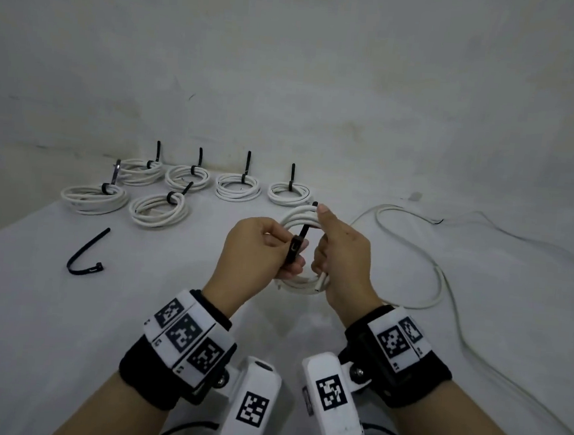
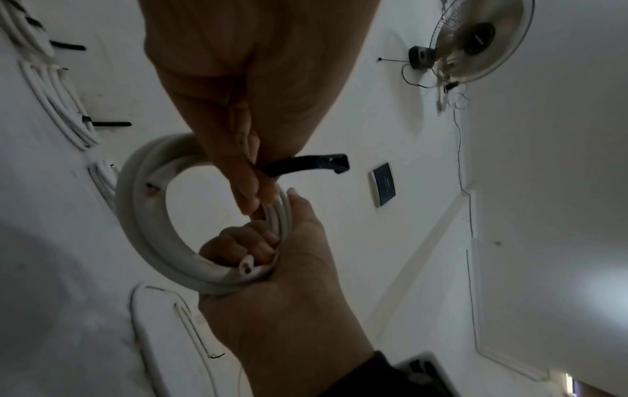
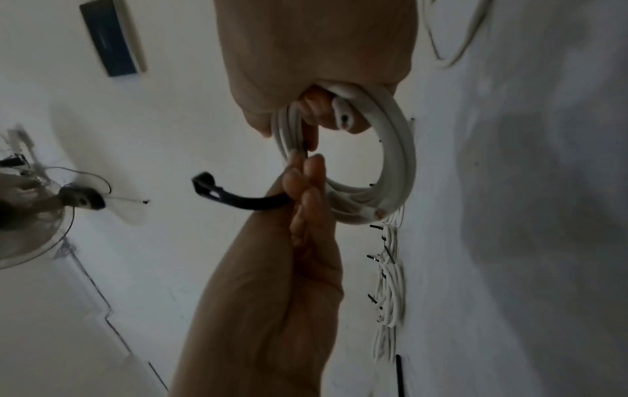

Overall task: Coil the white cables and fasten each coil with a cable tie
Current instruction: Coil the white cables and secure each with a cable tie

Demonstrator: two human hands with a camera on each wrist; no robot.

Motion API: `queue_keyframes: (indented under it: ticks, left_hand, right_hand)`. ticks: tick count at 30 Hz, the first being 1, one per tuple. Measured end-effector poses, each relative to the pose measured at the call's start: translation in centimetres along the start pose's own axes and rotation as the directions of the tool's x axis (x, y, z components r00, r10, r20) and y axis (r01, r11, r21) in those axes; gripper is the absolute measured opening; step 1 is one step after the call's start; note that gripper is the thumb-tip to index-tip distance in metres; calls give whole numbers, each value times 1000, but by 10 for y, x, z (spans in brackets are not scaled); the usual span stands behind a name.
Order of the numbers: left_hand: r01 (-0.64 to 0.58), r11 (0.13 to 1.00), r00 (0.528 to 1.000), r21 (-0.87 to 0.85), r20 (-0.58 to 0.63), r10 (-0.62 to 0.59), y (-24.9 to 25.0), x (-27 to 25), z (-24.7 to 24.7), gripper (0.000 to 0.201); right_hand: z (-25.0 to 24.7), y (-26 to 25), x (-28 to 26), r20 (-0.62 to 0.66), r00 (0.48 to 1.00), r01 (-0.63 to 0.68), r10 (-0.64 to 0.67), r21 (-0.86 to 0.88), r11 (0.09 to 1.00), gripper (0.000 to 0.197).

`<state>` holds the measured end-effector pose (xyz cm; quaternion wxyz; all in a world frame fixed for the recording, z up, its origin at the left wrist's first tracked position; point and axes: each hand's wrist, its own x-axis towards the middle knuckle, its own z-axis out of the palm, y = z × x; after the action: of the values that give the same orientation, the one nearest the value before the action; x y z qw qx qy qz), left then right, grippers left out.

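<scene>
Six tied coils (image 1: 157, 209) on seemingly white tabletop (image 1: 30, 317)

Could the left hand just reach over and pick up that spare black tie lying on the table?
Probably not right away. The path to the spare tie looks free, on bare table to the left, but the left hand is pinching the black tie at the coil gripped by the right hand.

White coil (image 1: 299, 218), black cable tie (image 1: 296, 247)

No readable text, brand or number anywhere. Only black-and-white square code markers on the wrist bands (image 1: 185, 336) and the wrist camera housings (image 1: 332, 390); dark wall panel (image 2: 384, 184) lettering too blurred.
</scene>
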<state>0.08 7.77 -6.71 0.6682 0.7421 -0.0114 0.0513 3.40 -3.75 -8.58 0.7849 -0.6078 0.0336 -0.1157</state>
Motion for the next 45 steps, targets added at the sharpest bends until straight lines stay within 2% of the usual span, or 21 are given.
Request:
queue_keyframes:
  ticks: [3, 5, 9, 11, 13, 17, 21, 22, 23, 26, 27, 30, 34, 37, 43, 45]
  left_hand:
    - [-50, 997, 997, -64, 53, 54, 1, -2, -4, 10]
    - [-115, 991, 985, -64, 118, 122, 3, -5, -10, 20]
    - [-289, 951, 942, 112, 207, 262, 12, -12, -19, 19]
    - [-334, 926, 934, 175, 193, 300, 12, -7, -17, 21]
    - [-369, 905, 925, 213, 183, 334, 11, -1, -14, 13]
    - [-445, 861, 896, 246, 112, 430, 11, 11, -12, 13]
    - [-543, 721, 806, 431, 24, 592, 13, 20, -11, 14]
    - [-540, 719, 802, 437, 8, 597, 12, 22, -10, 16]
    - [-520, 746, 819, 415, -4, 573, 11, 25, -9, 21]
    - [-401, 877, 915, 267, 60, 400, 10, 34, -3, 36]
    - [-367, 908, 930, 203, 100, 354, 9, 35, 0, 36]
    - [-359, 929, 930, 84, 118, 349, 4, 36, 7, 31]
    - [-318, 939, 945, -131, 35, 325, -13, 35, 11, 43]
    - [-286, 931, 955, -227, 7, 296, -21, 34, 9, 31]
    - [-246, 900, 954, -360, 73, 290, -24, 37, 2, 12]
    - [-221, 886, 949, -407, 121, 292, -25, 37, 0, 12]
  right_hand:
    - [-3, -2, 4, -43, 999, 17, -18, -14, 1000, 48]
    - [-7, -4, 7, -71, 996, 51, -54, -47, 998, 42]
    - [-10, -5, 9, -62, 992, 108, -114, -96, 990, 36]
    - [-8, -5, 8, -35, 993, 105, -109, -99, 990, 32]
    - [-8, -7, 5, 4, 999, 54, -53, -51, 997, 31]
    - [-3, -10, -3, 133, 990, -40, 38, 16, 999, 36]
    - [-3, -12, -4, 150, 989, 7, -7, 2, 1000, 33]
    - [-4, -13, -3, 148, 989, 19, -20, 6, 1000, 31]
    - [-5, -15, -2, 148, 989, 27, -28, 15, 1000, 33]
    - [-7, -17, -1, 144, 989, 30, -36, 45, 999, 33]
    - [-7, -17, -1, 136, 990, 38, -45, 48, 998, 31]
    - [-7, -16, -1, 100, 990, 96, -97, 18, 995, 27]
    - [-4, -9, -3, 77, 991, 107, -108, 18, 994, 23]
    - [-1, -3, -5, 89, 990, 112, -111, -5, 994, 23]
    - [-4, -9, -4, 196, 970, 155, -141, -56, 986, 23]
    - [-10, -15, 0, 227, 963, 158, -145, -39, 987, 18]
